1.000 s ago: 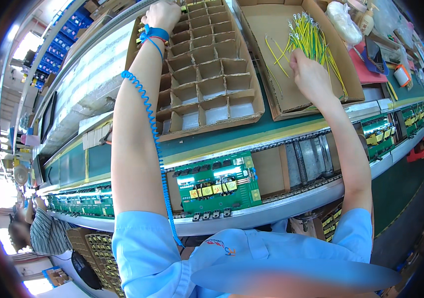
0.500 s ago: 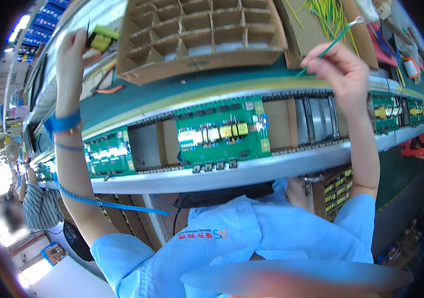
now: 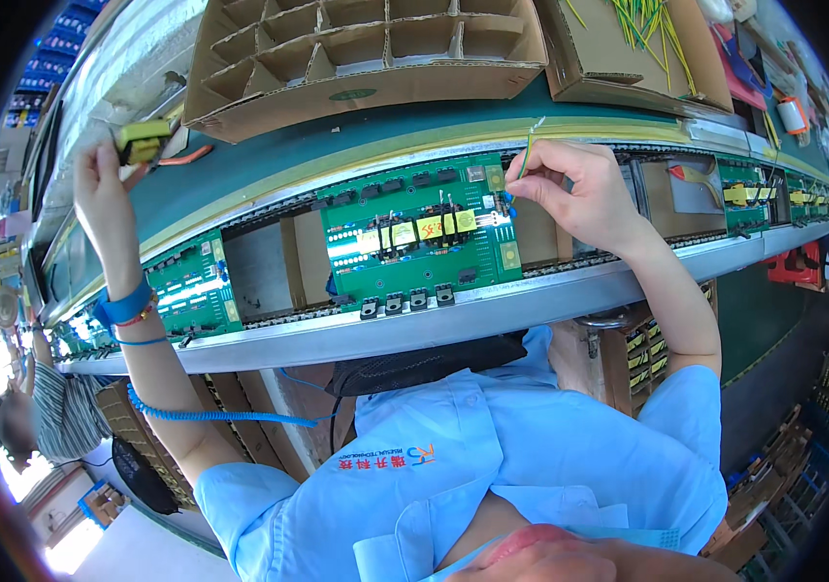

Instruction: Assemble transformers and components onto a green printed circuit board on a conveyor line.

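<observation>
Around ten o'clock, left hand (image 3: 104, 186) had a yellow-and-black component (image 3: 146, 139) pinched; well apart at two, right hand (image 3: 574, 189) gripped a thin wire (image 3: 529, 150) by the green circuit board (image 3: 346, 209)'s two-o'clock corner; board sat near centre, slightly toward twelve.

Light-blue shirt (image 3: 569, 427), blue wrist strap (image 3: 126, 306), coiled cord (image 3: 211, 416)

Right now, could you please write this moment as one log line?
Left hand: holds yellow-and-black component | Right hand: pinches thin wire near right end of green circuit board
</observation>
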Available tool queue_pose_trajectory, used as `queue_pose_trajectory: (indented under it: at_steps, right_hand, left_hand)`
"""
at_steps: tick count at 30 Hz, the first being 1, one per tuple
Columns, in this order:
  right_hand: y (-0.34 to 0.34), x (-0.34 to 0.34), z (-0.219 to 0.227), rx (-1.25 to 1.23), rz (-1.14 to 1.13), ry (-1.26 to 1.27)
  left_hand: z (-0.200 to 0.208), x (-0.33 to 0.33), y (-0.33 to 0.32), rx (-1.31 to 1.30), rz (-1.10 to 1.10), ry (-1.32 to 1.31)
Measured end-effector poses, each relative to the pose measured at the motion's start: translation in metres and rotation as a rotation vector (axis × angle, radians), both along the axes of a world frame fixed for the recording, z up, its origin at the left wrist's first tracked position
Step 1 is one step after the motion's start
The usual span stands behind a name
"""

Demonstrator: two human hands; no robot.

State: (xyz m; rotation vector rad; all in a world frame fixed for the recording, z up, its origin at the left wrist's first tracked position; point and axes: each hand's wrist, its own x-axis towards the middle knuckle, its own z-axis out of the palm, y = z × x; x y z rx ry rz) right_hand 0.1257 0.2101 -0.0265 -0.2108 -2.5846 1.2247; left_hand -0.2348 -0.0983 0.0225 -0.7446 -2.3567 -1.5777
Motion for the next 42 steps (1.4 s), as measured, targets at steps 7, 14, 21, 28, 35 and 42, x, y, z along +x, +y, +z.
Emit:
queue_pose_trajectory:
  at_steps: [7,14,21,28,35,42]
  right_hand:
    - [0.000,-0.005,-0.001,0.010,0.013,-0.001]
    - [-0.001,-0.007,-0.001,0.105,0.038,0.106]
    - [-0.009,-0.010,-0.001,0.312,0.074,0.171]
    - [-0.027,0.007,0.034,0.223,0.023,0.263]
    - [-0.056,-0.021,0.018,0.470,0.191,0.242]
    - [-0.054,-0.022,0.005,0.415,0.192,0.212]
  left_hand:
    - [-0.050,0.016,0.006,-0.383,0.073,-0.025]
    - [-0.036,0.051,0.026,-0.624,0.025,0.358]
    - [-0.028,0.048,0.011,-0.776,-0.129,0.272]
    - [-0.005,0.097,-0.009,-0.104,-0.340,-0.286]
    - [-0.034,0.160,0.004,0.035,-0.537,-0.692]
    - [-0.046,0.159,0.006,-0.086,-0.611,-0.731]
